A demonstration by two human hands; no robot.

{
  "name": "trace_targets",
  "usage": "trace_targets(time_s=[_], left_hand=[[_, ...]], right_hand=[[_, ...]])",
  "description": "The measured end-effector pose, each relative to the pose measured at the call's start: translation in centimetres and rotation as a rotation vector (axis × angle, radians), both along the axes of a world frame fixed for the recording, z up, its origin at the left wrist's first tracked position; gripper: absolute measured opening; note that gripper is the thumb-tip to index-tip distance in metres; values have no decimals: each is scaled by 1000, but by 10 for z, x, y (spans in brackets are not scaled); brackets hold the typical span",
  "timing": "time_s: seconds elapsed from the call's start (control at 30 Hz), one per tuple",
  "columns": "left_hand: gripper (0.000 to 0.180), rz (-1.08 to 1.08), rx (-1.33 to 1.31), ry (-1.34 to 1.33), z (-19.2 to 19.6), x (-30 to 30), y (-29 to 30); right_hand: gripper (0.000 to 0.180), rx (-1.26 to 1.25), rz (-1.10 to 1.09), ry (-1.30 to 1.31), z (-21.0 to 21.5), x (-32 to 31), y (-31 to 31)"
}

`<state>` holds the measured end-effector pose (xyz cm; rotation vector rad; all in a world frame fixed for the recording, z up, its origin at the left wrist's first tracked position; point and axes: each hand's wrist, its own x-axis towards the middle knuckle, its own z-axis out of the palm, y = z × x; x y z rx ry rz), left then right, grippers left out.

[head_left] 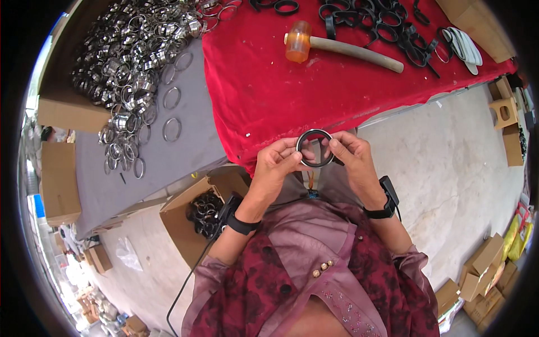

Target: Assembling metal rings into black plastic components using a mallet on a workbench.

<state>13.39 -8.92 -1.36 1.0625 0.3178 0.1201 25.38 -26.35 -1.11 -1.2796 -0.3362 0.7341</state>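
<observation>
Between my two hands is a metal ring with a black inner band (315,131), held in front of me just off the red cloth's near edge. My left hand (279,161) pinches its left side with thumb and fingers. On the opposite side, my right hand (353,157) grips the rim, thumb on top. Through the middle of the ring, fingertips show behind it. Dark straps with small devices circle both wrists.
A mallet with an orange head (298,42) lies on the red cloth (258,84), near several black rings (387,28). Shiny metal rings (135,56) heap over the grey cloth (193,106) at left. Below it stands a cardboard box (179,224) of rings. White gloves (465,48) lie far right.
</observation>
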Motion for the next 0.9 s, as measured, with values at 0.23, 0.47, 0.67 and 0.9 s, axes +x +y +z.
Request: trace_targets(time_s=[0.23,0.47,0.67,0.9], left_hand=[[40,34,27,42,-2,-8,5],[39,189,41,58,15,-26,41],[41,301,206,123,15,-33,37],[31,352,359,124,-17,-72,-2]], right_hand=[[27,-39,11,-16,-9,-13,6],[47,79,316,-79,-4,-20,11],[35,78,302,78,-19,-35,37],[30,148,123,160,-16,-53,65]])
